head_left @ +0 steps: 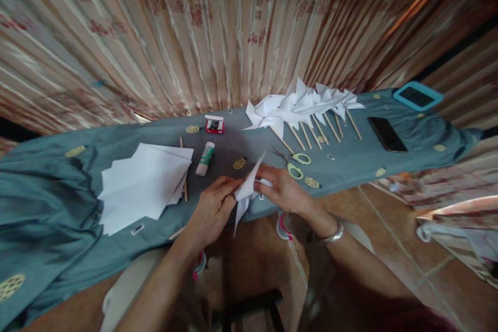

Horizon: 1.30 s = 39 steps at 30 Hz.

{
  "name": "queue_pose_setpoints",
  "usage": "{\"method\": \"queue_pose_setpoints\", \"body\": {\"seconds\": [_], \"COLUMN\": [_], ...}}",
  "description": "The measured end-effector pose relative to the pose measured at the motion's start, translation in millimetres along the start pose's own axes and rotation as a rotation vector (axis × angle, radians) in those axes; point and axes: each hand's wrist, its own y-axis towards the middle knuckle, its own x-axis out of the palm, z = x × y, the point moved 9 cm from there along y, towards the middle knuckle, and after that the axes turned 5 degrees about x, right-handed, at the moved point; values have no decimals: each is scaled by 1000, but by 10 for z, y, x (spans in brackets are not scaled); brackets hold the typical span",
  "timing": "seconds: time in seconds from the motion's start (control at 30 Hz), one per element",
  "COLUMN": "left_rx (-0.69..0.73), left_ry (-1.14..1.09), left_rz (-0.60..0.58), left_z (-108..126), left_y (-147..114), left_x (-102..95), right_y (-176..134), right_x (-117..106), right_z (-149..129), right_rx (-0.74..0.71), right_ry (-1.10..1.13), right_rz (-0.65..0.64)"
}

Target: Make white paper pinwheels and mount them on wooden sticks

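Just below the middle of the frame, at the near edge of the table, we hold a folded white paper piece (245,192) between both hands. Our left hand (212,212) has its fingers closed in a pinch on the paper's left side, and our right hand (282,189) has its fingers curled shut on the right side, near what looks like a small white bit under the fingertips. The paper stands on edge, one point up and one point hanging below the table's rim. We judge that a loose pinch could let the folds spring open, and a hard pull from either hand could tear or crease the thin sheet. A little farther in, right of centre, lie green-handled scissors (295,162), close to our right hand; a careless sweep could knock them. Left of centre a glue stick (205,158) lies beside a fanned stack of white sheets (143,184) on the blue-grey cloth (46,192). Farther back sits a small red box (214,125), and at upper right of the table a row of finished paper pinwheels (299,106) on wooden sticks, then a dark phone (387,134).
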Motion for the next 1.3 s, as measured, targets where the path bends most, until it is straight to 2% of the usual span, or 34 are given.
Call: {"method": "queue_pose_setpoints", "body": {"seconds": [0.17,0.33,0.63,0.83,1.07,1.3], "left_rx": [61,-12,6,62,203,335], "left_ry": [-117,-161,77,201,319,401], "left_rz": [-2,-23,64,130,195,239], "left_z": [57,0,-8,26,109,202], "left_y": [-20,-27,24,17,-44,-141], "left_x": [-17,28,8,-8,-44,-104], "right_y": [-2,9,-13,-100,-176,-247], "right_x": [-5,6,42,46,16,44], "right_z": [50,66,-51,-168,-293,-361], "right_rx": [36,56,-52,-159,-257,-288], "right_ry": [24,-32,-157,-182,-225,-243], "right_rz": [-23,-36,4,117,227,223]}}
